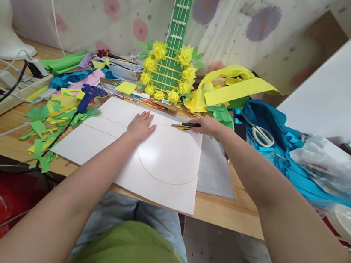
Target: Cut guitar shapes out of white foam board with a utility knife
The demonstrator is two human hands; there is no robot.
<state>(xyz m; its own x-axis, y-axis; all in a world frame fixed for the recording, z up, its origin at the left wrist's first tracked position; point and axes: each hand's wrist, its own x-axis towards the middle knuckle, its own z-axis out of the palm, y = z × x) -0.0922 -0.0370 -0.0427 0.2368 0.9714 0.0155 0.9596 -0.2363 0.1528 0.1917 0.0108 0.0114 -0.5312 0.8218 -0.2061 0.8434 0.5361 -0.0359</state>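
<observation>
A white foam board (159, 159) lies on the table, its near edge jutting over the front. Orange lines on it draw a large rounded outline with two long parallel lines running left. My left hand (141, 126) rests flat on the board's upper middle, fingers spread. My right hand (207, 126) grips a yellow and black utility knife (186, 125), whose tip meets the board near the top of the outline. A grey cutting mat (217, 171) shows from under the board's right side.
Behind the board stands a green paper guitar (167, 72) with yellow flowers. A blue glue gun (88, 96), green paper scraps (39, 124) and a power strip (9, 92) are on the left. Scissors (262, 135), blue crepe paper (265, 113) and clear plastic bags (329, 164) lie right.
</observation>
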